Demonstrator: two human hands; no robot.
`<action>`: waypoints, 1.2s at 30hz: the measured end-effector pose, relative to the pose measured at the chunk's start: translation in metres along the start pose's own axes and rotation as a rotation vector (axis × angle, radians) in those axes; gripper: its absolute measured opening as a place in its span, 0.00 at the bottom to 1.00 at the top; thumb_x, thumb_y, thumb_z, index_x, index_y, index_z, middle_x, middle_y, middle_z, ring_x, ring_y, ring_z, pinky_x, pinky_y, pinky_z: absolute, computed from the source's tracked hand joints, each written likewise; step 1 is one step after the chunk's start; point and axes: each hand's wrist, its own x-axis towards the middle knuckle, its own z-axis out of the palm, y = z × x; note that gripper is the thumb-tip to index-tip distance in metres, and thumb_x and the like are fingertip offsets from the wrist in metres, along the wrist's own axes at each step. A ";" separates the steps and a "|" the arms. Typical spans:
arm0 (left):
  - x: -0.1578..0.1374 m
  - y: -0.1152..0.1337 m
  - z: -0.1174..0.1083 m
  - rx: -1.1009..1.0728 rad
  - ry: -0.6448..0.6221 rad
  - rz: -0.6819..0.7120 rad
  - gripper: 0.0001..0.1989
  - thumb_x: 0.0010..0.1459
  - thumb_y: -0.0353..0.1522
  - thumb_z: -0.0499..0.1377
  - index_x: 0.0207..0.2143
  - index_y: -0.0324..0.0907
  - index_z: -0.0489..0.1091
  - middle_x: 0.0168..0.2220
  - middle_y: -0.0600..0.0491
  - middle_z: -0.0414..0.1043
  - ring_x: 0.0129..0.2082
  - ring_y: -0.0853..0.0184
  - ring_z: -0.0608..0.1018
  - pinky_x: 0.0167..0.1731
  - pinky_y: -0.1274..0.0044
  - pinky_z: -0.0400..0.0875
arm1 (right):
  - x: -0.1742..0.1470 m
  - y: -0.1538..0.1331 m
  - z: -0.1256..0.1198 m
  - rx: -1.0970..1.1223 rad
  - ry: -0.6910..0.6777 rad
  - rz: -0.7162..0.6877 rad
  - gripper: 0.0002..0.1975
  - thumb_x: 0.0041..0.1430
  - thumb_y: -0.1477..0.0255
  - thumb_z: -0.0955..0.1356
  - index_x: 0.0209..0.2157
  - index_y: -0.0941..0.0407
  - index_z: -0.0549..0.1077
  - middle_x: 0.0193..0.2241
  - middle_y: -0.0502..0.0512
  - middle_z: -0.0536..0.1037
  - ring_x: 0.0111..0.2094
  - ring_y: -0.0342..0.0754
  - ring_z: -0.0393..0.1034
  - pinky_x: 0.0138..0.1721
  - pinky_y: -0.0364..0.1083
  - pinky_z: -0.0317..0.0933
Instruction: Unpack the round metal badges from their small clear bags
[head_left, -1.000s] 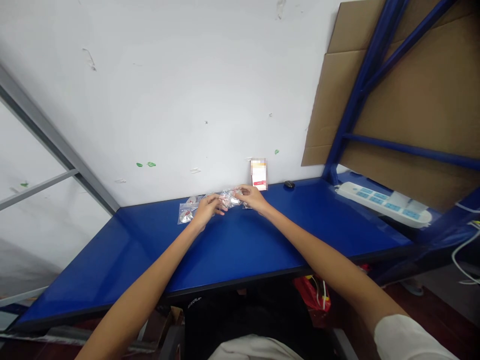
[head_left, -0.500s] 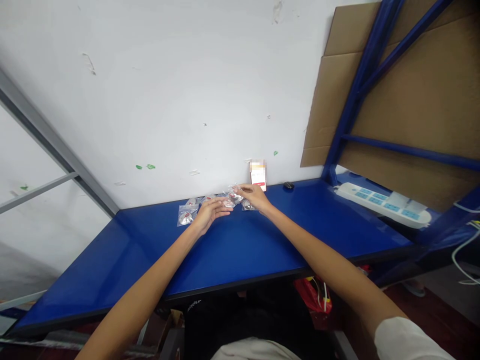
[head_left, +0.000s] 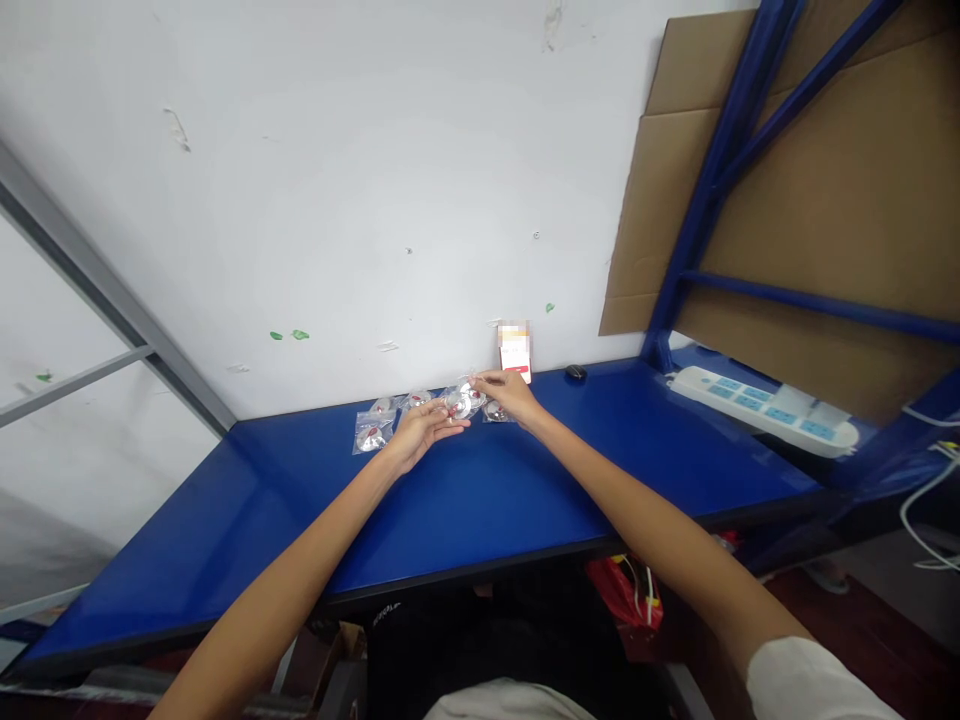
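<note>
Near the back of the blue table, my left hand [head_left: 421,436] is closed, thumb and fingers pinching a clear plastic bag with a round silvery disc [head_left: 458,404] that bears a red mark. Just to its right, my right hand [head_left: 511,394] pinches the top of a bagged disc [head_left: 476,397] overlapping the first. Whether these are two separate bags I cannot tell for certain. Left of my left hand lies another bagged silvery disc [head_left: 371,437], with more such bags [head_left: 417,400] behind. One more bagged disc [head_left: 495,410] lies under my right hand.
A lit phone [head_left: 514,352] leans upright against the white wall. A small black object [head_left: 575,373] sits right of it. A white power strip [head_left: 761,408] lies at the right, beside a blue metal frame [head_left: 697,220] and cardboard [head_left: 637,220]. The table's front edge [head_left: 480,572] is dark.
The bagged disc at my left fingertips now shows its face and red mark more plainly. My left hand has shifted slightly right; my right hand is nearly still.
</note>
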 end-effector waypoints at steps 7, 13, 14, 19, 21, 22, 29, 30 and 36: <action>-0.003 0.005 0.002 0.070 0.036 0.002 0.09 0.65 0.26 0.64 0.47 0.37 0.73 0.44 0.42 0.83 0.49 0.55 0.86 0.55 0.66 0.80 | 0.010 0.010 -0.003 0.152 0.011 0.016 0.10 0.59 0.66 0.74 0.38 0.57 0.85 0.42 0.57 0.86 0.36 0.49 0.79 0.34 0.45 0.77; -0.001 0.006 -0.002 0.139 0.111 0.052 0.12 0.62 0.32 0.69 0.47 0.38 0.75 0.45 0.44 0.83 0.46 0.58 0.87 0.47 0.71 0.83 | 0.011 0.017 -0.004 0.183 -0.007 0.016 0.10 0.55 0.69 0.77 0.40 0.57 0.85 0.39 0.57 0.86 0.36 0.50 0.80 0.40 0.48 0.80; -0.001 0.007 -0.002 0.153 0.131 0.056 0.13 0.61 0.33 0.70 0.46 0.38 0.76 0.44 0.43 0.84 0.45 0.58 0.87 0.46 0.72 0.83 | 0.011 0.018 -0.003 0.199 -0.013 0.032 0.10 0.55 0.70 0.77 0.39 0.58 0.84 0.39 0.57 0.85 0.36 0.50 0.80 0.40 0.49 0.80; 0.001 0.010 -0.007 0.215 0.237 0.057 0.16 0.55 0.36 0.75 0.40 0.37 0.77 0.38 0.43 0.84 0.39 0.60 0.87 0.39 0.75 0.83 | 0.007 0.023 0.005 0.252 -0.037 0.133 0.08 0.57 0.72 0.77 0.38 0.58 0.82 0.37 0.57 0.84 0.34 0.48 0.80 0.41 0.50 0.81; 0.001 0.011 -0.009 0.233 0.271 0.061 0.16 0.53 0.36 0.76 0.38 0.37 0.77 0.36 0.43 0.84 0.37 0.61 0.87 0.38 0.75 0.83 | 0.004 0.024 0.009 0.273 -0.065 0.173 0.08 0.59 0.71 0.77 0.39 0.59 0.82 0.37 0.58 0.84 0.34 0.48 0.80 0.42 0.51 0.82; 0.001 0.011 -0.010 0.245 0.285 0.061 0.16 0.52 0.36 0.76 0.38 0.37 0.77 0.35 0.44 0.84 0.36 0.61 0.87 0.37 0.75 0.83 | 0.003 0.024 0.010 0.283 -0.075 0.190 0.08 0.59 0.71 0.77 0.40 0.59 0.81 0.37 0.58 0.84 0.34 0.48 0.80 0.43 0.51 0.82; 0.000 0.018 -0.012 0.340 0.289 0.123 0.18 0.60 0.46 0.68 0.39 0.40 0.76 0.37 0.46 0.83 0.35 0.60 0.87 0.33 0.75 0.80 | -0.004 0.024 0.016 0.344 -0.194 0.297 0.21 0.57 0.71 0.79 0.50 0.59 0.75 0.38 0.59 0.85 0.37 0.52 0.84 0.50 0.55 0.80; -0.001 0.020 -0.011 0.353 0.277 0.137 0.19 0.61 0.47 0.67 0.40 0.40 0.77 0.37 0.46 0.83 0.35 0.60 0.86 0.33 0.75 0.81 | -0.004 0.024 0.015 0.347 -0.217 0.307 0.24 0.57 0.70 0.79 0.53 0.59 0.74 0.38 0.59 0.85 0.37 0.52 0.84 0.49 0.54 0.79; -0.006 0.034 -0.005 0.498 0.239 0.247 0.18 0.62 0.47 0.65 0.39 0.41 0.79 0.34 0.49 0.80 0.32 0.60 0.83 0.31 0.73 0.80 | -0.006 0.022 0.012 0.256 -0.265 0.229 0.18 0.53 0.68 0.81 0.43 0.57 0.78 0.39 0.57 0.85 0.41 0.49 0.82 0.47 0.49 0.79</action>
